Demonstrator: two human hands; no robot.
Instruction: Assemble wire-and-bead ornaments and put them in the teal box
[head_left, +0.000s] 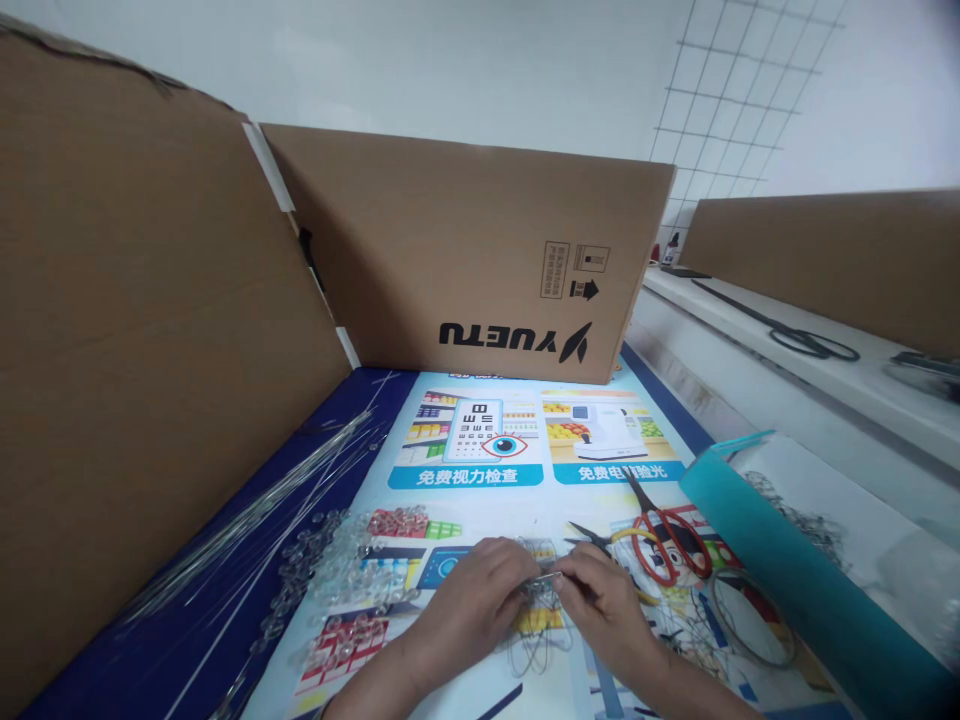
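In the head view, the cardboard panel (465, 250) at the back carries the brand YUETU (514, 340) upside down in black, with a leaf-like logo (576, 342), an arrow and small boxed print too fine to read. The printed sheet (480, 690) on the table reads 免费视力检查 under an eye chart (475, 428) and, to its right, 免费电, a character partly covered by a scissors tip, then 验光. At the right a teal box (810, 590), white inside, holds a tangle of small wire pieces (795, 520). Clear beads (337, 560) lie loose at the left of the sheet, beside straight wires (255, 510) on the blue border. The left hand (491, 590) and right hand (604, 595) are nearly together, fingers curled, thumbs and fingertips pinched on a thin wire (547, 577) between them, above bent wires (536, 650) on the sheet. Near the right hand lie yellow-handled pliers (624, 537), red-handled scissors (671, 550) and a wire coil (750, 617).
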